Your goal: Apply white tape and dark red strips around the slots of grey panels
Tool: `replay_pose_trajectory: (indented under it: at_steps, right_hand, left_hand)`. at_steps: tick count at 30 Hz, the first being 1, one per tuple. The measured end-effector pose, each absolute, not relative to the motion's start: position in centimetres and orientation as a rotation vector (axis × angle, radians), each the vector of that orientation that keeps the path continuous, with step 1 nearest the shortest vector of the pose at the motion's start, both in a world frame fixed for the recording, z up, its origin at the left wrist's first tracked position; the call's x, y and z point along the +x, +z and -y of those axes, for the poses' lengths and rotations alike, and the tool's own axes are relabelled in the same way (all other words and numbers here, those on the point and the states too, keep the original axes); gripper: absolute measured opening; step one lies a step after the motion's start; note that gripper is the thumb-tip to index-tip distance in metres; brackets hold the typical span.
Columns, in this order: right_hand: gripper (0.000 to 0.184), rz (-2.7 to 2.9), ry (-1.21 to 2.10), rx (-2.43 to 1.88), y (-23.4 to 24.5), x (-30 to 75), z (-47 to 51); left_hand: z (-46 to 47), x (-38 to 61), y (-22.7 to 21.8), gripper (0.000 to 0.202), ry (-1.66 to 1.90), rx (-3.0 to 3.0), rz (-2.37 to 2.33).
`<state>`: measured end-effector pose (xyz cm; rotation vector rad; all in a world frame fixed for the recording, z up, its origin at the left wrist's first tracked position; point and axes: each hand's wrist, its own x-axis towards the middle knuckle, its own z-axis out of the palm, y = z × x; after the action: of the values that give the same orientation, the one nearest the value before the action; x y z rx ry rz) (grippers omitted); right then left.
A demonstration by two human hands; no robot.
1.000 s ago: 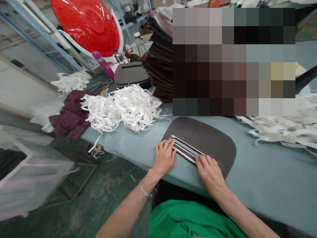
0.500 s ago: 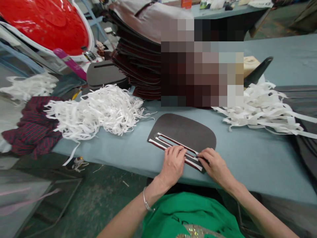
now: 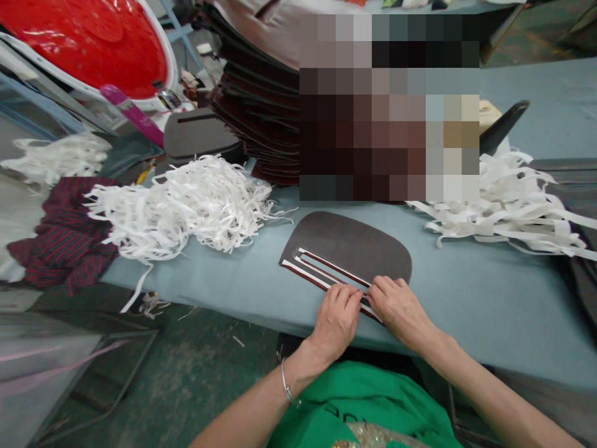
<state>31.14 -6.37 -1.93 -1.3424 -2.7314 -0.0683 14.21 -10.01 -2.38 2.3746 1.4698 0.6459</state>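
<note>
A dark grey rounded panel lies flat on the blue-grey table. White tape strips run along a slot near its front edge. My left hand rests on the strips with fingers curled and pressed down. My right hand sits close beside it on the same edge, its fingertips pinched at the end of a strip. Both hands nearly touch each other.
A heap of white paper strips lies left of the panel, another heap at the right. A tall stack of dark panels stands behind. A red round lid and a striped cloth are at the left.
My left hand has slid right along the strips toward my right hand, which has edged left. The camera view has shifted to the right.
</note>
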Motion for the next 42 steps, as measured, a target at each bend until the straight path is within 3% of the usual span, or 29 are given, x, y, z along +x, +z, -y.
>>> replay_pose_trajectory:
  at_steps: [5,16,20,26,38,42]
  right_hand:
    - [0.018,2.645,-0.080,-1.357,-2.7,31.0,6.3]
    - [0.015,2.284,0.473,-1.219,-2.5,33.2,8.4]
    - [0.025,2.380,0.393,-1.243,-2.8,32.5,9.3]
    - [0.024,2.479,0.257,-1.208,-2.8,31.7,9.5]
    - [0.020,2.487,0.259,-1.243,-2.5,30.2,7.0]
    - [0.029,2.528,0.176,-1.266,-2.7,25.8,5.5]
  left_hand:
    - [10.1,14.2,-2.2,0.028,0.625,2.404,-1.493]
    - [9.9,13.9,-2.4,0.032,0.586,2.487,-1.496]
    - [10.1,14.2,-2.7,0.028,0.624,2.470,-1.494]
    - [10.1,13.9,-2.7,0.034,0.517,2.573,-1.482]
    - [6.3,3.3,-3.0,0.041,0.429,2.591,-1.749]
    - [6.0,3.7,-2.8,0.042,0.475,2.544,-1.682]
